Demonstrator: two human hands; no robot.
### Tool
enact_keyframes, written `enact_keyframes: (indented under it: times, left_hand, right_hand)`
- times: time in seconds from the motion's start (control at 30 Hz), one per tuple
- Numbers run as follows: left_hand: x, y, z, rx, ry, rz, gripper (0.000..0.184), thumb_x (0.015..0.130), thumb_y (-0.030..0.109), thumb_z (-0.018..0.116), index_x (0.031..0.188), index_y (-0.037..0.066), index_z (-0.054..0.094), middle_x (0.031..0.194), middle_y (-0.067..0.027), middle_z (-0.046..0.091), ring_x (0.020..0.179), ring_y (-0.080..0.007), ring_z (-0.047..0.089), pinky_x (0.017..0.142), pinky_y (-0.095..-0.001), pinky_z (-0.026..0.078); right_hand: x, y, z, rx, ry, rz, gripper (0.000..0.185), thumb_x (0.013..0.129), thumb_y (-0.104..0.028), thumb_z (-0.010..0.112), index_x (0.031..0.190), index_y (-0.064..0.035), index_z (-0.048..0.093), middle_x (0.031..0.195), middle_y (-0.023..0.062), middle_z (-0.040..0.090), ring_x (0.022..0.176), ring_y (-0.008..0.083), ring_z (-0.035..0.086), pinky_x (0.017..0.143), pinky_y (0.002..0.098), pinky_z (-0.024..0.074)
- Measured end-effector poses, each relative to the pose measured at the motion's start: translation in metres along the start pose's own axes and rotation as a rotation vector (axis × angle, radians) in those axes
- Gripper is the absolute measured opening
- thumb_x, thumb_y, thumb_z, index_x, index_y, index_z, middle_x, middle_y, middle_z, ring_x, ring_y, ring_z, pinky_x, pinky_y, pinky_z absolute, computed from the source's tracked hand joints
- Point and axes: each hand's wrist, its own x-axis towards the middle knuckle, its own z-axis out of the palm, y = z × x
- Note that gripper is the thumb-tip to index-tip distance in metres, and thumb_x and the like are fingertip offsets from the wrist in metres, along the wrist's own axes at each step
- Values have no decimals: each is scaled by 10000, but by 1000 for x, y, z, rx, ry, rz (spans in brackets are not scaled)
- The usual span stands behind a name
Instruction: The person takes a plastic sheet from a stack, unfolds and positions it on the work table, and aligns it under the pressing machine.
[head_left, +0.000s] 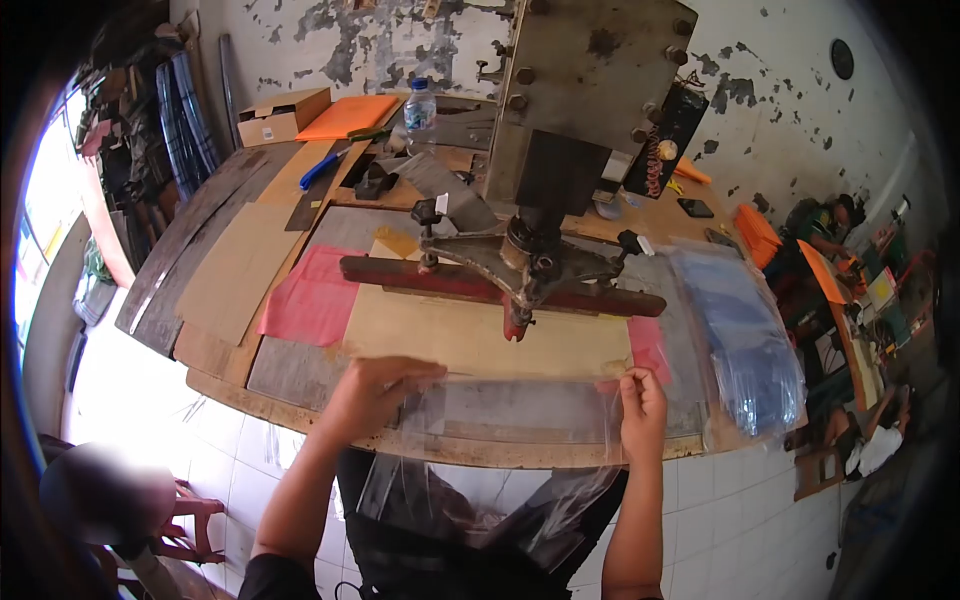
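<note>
A clear plastic sheet (520, 410) lies over the front of the bench and hangs down toward my lap. My right hand (642, 410) pinches its right edge between thumb and fingertips, beside a pink sheet's corner. At the sheet's left side, my left hand (375, 395) has its fingers stretched out to the right along the edge of a yellowish board (480, 345); the underside of the hand is hidden. Above the board stands a press head with a long reddish bar (440, 279), apart from both hands. Pink material (310, 295) extends from under the board's left side.
Stacked clear plastic sheets (745, 340) lie at the bench's right. Brown boards (235, 265) are on the left. Farther back are a water bottle (420, 115), a blue-handled cutter (320, 170), a cardboard box (283, 113) and an orange sheet (347, 117). Another person (835, 220) sits at far right.
</note>
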Motion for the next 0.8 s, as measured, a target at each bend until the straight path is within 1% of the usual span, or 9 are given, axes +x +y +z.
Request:
enact_keyframes:
  times: [0.07, 0.1, 0.2, 0.23, 0.3, 0.5, 0.63, 0.73, 0.8]
  left_hand:
    - [-10, 2, -3, -64, -103, -97, 237, 950, 25, 707, 1171, 42, 791, 1047, -111, 811, 964, -182, 763, 875, -306, 576]
    - [-15, 4, -2, -157, -85, -227, 176, 983, 64, 692, 1119, 40, 801, 997, -121, 813, 872, -127, 730, 820, -279, 554]
    - [-14, 9, -4, -132, -46, -312, 166, 1020, 105, 671, 1110, -2, 760, 935, -108, 807, 809, -80, 685, 761, -253, 519]
    - [-12, 9, -2, -131, -44, -322, 166, 1020, 105, 671, 1110, -2, 760, 935, -108, 807, 809, -80, 685, 761, -253, 519]
    - [-8, 7, 3, -210, 22, -346, 207, 1059, 129, 636, 1121, -59, 698, 960, -121, 809, 938, -143, 760, 837, -283, 561]
    - [-11, -10, 13, -388, 103, -441, 226, 1062, 136, 636, 1179, -54, 674, 917, -109, 807, 890, -106, 753, 801, -259, 549]
    - [-15, -11, 10, -245, 72, -429, 266, 1060, 126, 631, 1284, -14, 657, 906, -104, 802, 916, -94, 744, 822, -254, 544]
    - [-14, -1, 8, -311, 106, -391, 341, 1054, 117, 630, 1384, 32, 620, 899, -88, 801, 870, -62, 704, 808, -250, 526]
    - [-12, 14, -1, -230, 60, -384, 429, 1058, 111, 631, 1471, 31, 546, 841, -13, 748, 742, -28, 573, 746, -225, 461]
  right_hand:
    - [-1, 6, 2, 143, -45, 75, 245, 1105, -252, 587, 1037, -17, 602, 886, 86, 720, 885, 183, 702, 893, 345, 538]
    - [-1, 6, 4, 146, -46, 88, 245, 1105, -252, 587, 1037, -17, 602, 886, 86, 720, 885, 183, 702, 893, 345, 538]
    - [2, 4, 8, 187, -65, 98, 238, 1097, -241, 600, 1035, -12, 617, 862, 90, 726, 858, 189, 707, 905, 363, 548]
    - [2, 5, 8, 150, -40, 110, 235, 1093, -236, 607, 1036, -8, 620, 849, 89, 722, 842, 190, 708, 897, 364, 552]
    - [3, 4, 9, 113, -16, 123, 232, 1089, -230, 614, 1037, -4, 623, 837, 89, 718, 826, 191, 709, 888, 365, 557]
    - [-1, 1, 10, 161, 8, 161, 236, 1080, -224, 631, 1031, 7, 637, 800, 82, 702, 796, 179, 705, 839, 345, 564]
    - [-2, -5, 11, 162, -1, 153, 231, 1074, -213, 640, 1038, 15, 644, 821, 78, 709, 789, 167, 706, 826, 330, 556]
    - [-2, 0, 9, 147, -8, 130, 220, 1072, -198, 640, 1043, 20, 646, 836, 78, 710, 789, 164, 710, 820, 318, 554]
    - [-2, 1, 9, 145, 4, 115, 217, 1072, -198, 639, 1042, 17, 646, 821, 70, 697, 788, 166, 707, 830, 326, 561]
